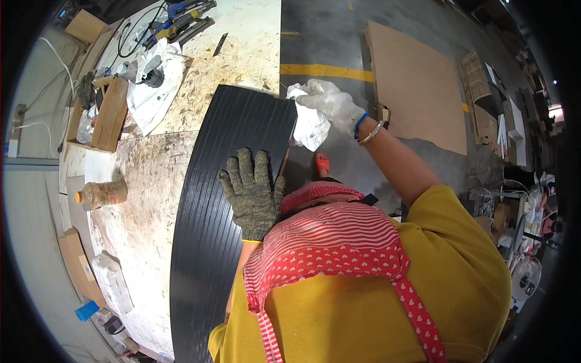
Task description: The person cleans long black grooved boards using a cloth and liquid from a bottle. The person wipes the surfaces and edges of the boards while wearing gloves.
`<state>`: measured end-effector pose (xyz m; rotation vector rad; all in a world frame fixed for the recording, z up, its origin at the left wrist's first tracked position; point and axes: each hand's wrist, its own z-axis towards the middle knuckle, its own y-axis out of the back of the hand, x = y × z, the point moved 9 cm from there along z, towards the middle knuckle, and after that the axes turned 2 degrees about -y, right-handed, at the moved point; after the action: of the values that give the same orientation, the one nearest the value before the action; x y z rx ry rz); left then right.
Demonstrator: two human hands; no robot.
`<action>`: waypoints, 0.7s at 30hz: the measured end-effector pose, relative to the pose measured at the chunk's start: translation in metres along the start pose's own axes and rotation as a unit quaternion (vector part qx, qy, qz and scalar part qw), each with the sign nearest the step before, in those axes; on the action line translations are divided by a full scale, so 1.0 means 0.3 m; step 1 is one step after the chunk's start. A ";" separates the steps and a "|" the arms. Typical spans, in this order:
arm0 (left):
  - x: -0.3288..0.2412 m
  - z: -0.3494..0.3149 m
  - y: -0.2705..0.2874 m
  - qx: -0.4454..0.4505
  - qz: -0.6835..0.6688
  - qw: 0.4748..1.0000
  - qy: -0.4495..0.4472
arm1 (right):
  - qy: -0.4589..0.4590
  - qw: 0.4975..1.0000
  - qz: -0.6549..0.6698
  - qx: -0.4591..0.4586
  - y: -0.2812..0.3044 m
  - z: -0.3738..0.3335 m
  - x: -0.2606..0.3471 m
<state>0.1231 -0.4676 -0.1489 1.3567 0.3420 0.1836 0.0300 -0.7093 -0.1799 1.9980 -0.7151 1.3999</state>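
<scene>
A long black ribbed panel [209, 181] lies along the right edge of the worktable, its far end near the table's far part. My left hand [249, 196], in a dark grey-green knit glove, rests flat on the panel with its fingers spread. In a white glove, my right hand [330, 104] is closed on a crumpled white cloth [311, 128]. That cloth is against the panel's far right corner and hangs down beside its edge. The fingertips of the right hand are partly hidden by the cloth.
The stained worktable [145, 175] holds a bottle with an orange cap [101, 195], a cardboard box [110, 115], a white rag [158, 91] and several hand tools [181, 24]. A large cardboard sheet [417, 91] lies on the grey floor at right. Shelving and cartons stand farther right.
</scene>
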 end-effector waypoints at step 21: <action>0.001 0.007 0.003 -0.003 0.001 1.000 0.006 | 0.074 0.918 -0.382 -0.071 -0.061 -0.056 0.189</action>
<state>0.1243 -0.4692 -0.1479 1.3501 0.3497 0.1939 0.0496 -0.6899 -0.1245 1.7364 0.0587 0.9656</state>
